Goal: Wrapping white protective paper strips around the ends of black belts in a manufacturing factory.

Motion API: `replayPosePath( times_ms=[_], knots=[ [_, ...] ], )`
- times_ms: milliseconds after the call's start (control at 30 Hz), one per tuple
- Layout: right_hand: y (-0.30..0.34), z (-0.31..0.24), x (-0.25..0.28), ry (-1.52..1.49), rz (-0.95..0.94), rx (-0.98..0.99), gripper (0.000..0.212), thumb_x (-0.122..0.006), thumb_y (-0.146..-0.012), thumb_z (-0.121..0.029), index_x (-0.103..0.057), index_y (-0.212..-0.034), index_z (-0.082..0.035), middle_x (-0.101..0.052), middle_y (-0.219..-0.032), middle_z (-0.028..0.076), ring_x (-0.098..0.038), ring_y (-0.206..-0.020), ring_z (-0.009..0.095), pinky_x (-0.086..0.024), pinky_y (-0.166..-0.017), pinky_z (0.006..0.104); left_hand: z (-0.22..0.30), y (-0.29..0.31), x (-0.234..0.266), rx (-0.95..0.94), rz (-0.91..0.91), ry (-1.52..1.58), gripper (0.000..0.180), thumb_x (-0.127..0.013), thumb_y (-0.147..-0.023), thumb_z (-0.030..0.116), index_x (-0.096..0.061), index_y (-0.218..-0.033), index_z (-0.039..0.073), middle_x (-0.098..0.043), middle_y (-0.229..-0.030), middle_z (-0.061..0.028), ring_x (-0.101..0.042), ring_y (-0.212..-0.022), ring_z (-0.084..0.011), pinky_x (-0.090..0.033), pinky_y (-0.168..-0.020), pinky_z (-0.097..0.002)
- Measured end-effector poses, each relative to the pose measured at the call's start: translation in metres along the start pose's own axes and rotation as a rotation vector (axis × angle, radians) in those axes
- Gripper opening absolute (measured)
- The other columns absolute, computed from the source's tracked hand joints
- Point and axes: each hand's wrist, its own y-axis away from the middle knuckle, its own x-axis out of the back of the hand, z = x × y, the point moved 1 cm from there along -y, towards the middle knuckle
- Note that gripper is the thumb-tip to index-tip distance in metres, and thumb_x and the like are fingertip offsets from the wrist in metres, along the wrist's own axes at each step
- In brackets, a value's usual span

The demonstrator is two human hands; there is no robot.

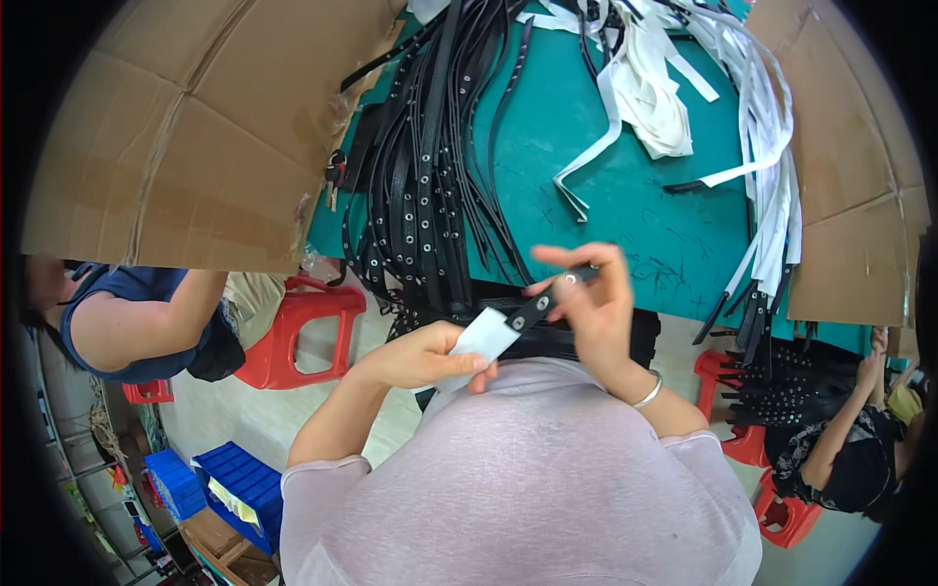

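My left hand (425, 356) is closed around a white flat strip (487, 334), thumb on top, just in front of my body. Out of the strip's upper end runs a black strap (532, 311) with metal eyelets; whether the white piece is wrapped around it or lies along it, I cannot tell. My right hand (601, 313), slightly smeared by motion, pinches the strap near its far end. Many black eyelet straps (415, 186) lie in a bundle just beyond, hanging over the near edge of the green table (547, 146).
White strips (655, 107) are heaped at the table's back, and white-covered straps (770, 186) hang over its right side. Keys (335, 171) lie beside the left cardboard (176, 127); more cardboard (850, 146) stands right. People sit on both sides near red stools (303, 337). Blue crates (239, 488) stand lower left.
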Motion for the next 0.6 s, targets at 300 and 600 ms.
replayPosePath(
  times_ms=[300, 600],
  knots=[
    [-0.047, -0.071, -0.018, 0.022, -0.233, 0.262, 0.009, -0.055, -0.088, -0.001, -0.050, -0.095, 0.001, -0.065, -0.090, 0.017, -0.063, -0.078, 0.015, -0.051, -0.068, 0.0239, 0.038, 0.014, -0.004, -0.128, 0.013, 0.114, 0.029, -0.057, -0.090, 0.029, -0.062, -0.097, 0.001, -0.062, -0.078, -0.0056, -0.058, -0.075, -0.0124, -0.046, -0.072, -0.0288],
    [-0.032, -0.023, -0.037, -0.023, -0.197, 0.138, 0.041, -0.046, -0.092, -0.006, -0.032, -0.130, -0.003, -0.058, -0.113, 0.022, -0.062, -0.092, 0.022, -0.050, -0.079, 0.0300, 0.040, 0.018, 0.004, -0.124, 0.120, 0.104, 0.020, -0.056, -0.090, 0.019, -0.061, -0.094, 0.000, -0.061, -0.077, -0.0028, -0.058, -0.073, -0.0093, -0.045, -0.069, -0.0249]
  ],
)
